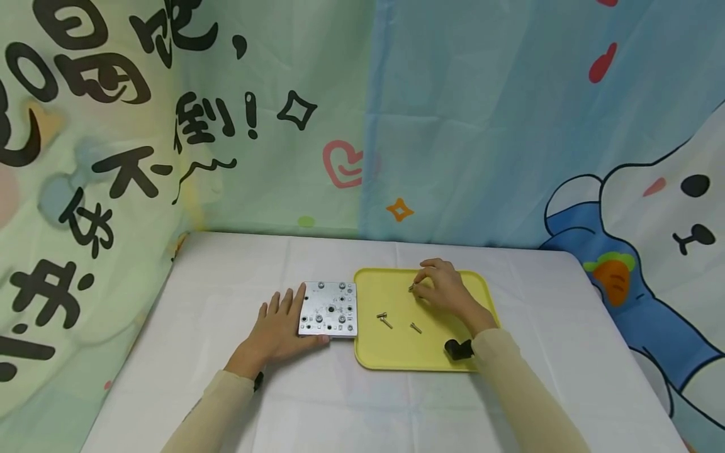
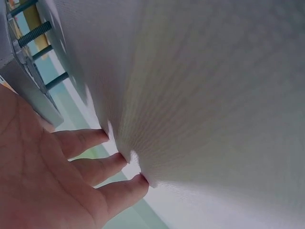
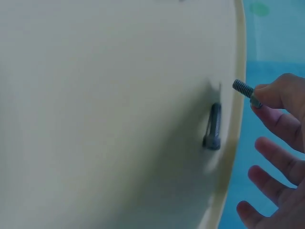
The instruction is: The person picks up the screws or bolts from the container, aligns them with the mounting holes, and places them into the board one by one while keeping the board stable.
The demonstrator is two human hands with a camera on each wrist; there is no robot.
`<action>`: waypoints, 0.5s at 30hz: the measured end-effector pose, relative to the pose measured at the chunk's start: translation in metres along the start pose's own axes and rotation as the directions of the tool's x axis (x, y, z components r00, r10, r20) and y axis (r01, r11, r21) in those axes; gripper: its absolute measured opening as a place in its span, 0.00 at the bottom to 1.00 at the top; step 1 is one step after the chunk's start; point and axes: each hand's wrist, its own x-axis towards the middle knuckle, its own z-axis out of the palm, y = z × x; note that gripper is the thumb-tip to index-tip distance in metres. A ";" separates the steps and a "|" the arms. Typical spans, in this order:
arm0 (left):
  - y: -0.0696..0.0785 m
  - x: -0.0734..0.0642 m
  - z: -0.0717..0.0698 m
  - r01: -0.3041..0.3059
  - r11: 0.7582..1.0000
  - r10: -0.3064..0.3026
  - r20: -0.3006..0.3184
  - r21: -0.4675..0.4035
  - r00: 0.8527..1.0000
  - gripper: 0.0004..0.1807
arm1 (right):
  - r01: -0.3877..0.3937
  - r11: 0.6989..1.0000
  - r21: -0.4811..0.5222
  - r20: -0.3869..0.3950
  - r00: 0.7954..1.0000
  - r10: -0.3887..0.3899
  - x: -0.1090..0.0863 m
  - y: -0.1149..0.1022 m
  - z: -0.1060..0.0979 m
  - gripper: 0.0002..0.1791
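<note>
A silvery metal plate (image 1: pixel 328 308) with several holes and bolt heads lies at the left edge of the yellow tray (image 1: pixel 370 355). My left hand (image 1: pixel 279 330) rests along its left side, fingers spread, thumb at the near edge. In the left wrist view, threaded bolt shanks (image 2: pixel 34 34) stick out from the plate's underside, and three fingertips press the white cloth (image 2: pixel 214 119). Over the tray's far part my right hand (image 1: pixel 444 289) pinches a small bolt (image 3: pixel 244 89) between thumb and forefinger, its threaded end showing. A loose bolt (image 3: pixel 213 126) lies on the tray below.
More loose bolts (image 1: pixel 416 328) lie about the middle of the tray, two of them close together. A black wrist camera (image 1: pixel 459 350) on the right wrist hangs over the tray's near right corner. Printed curtains (image 1: pixel 453 157) stand behind the table.
</note>
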 end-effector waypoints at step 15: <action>0.000 0.001 -0.001 0.001 1.000 -0.001 -0.005 -0.014 1.000 0.65 | 0.221 0.973 -0.066 -0.074 0.971 -0.226 0.001 -0.057 0.000 0.04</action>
